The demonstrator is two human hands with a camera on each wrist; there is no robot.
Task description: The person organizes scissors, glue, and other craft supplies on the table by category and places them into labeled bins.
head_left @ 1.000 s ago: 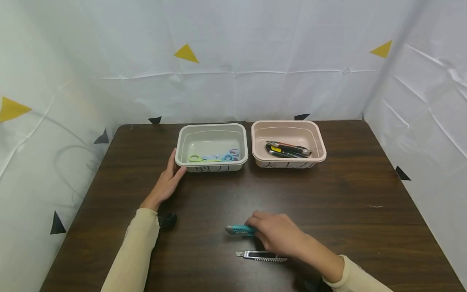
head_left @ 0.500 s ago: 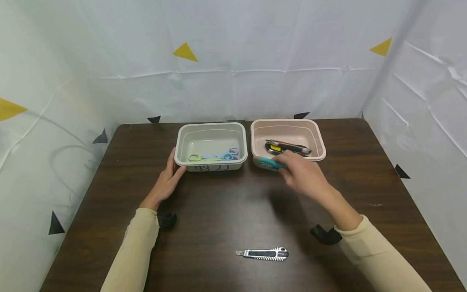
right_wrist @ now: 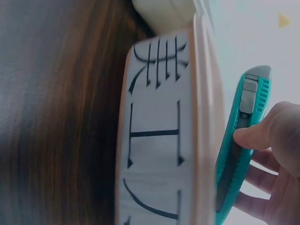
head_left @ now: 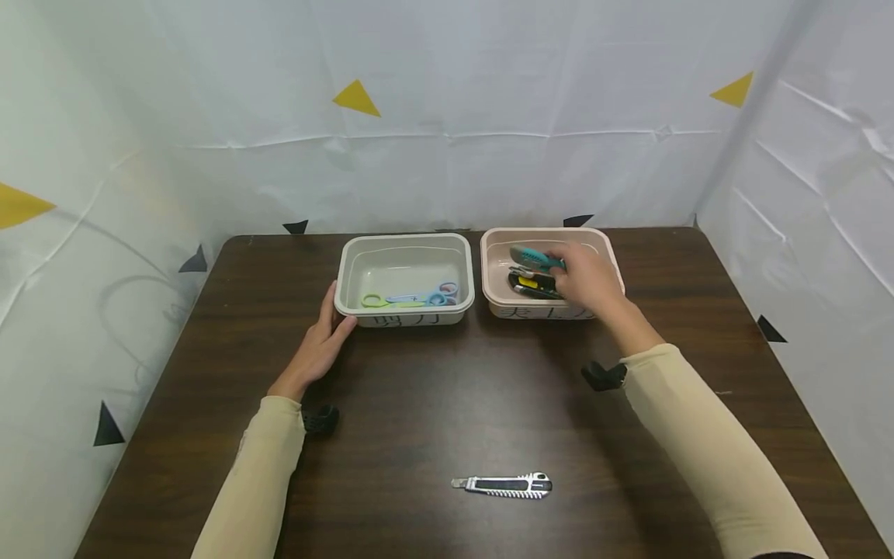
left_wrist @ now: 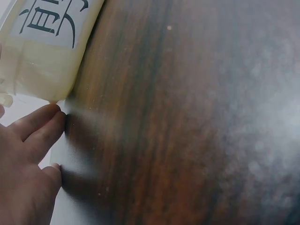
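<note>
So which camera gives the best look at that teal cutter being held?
The right wrist view: the teal cutter fills the frame, slider and thumb grip plain. The head view shows it small in the right hand over the pink tray. The left wrist view misses it.

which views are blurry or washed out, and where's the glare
Head view: sharp and evenly lit, only the right hand with the teal utility knife slightly smeared. Left wrist view: hazy pale glare over the table on the right side. Right wrist view: soft focus, overexposed white background behind the pink bin.
</note>
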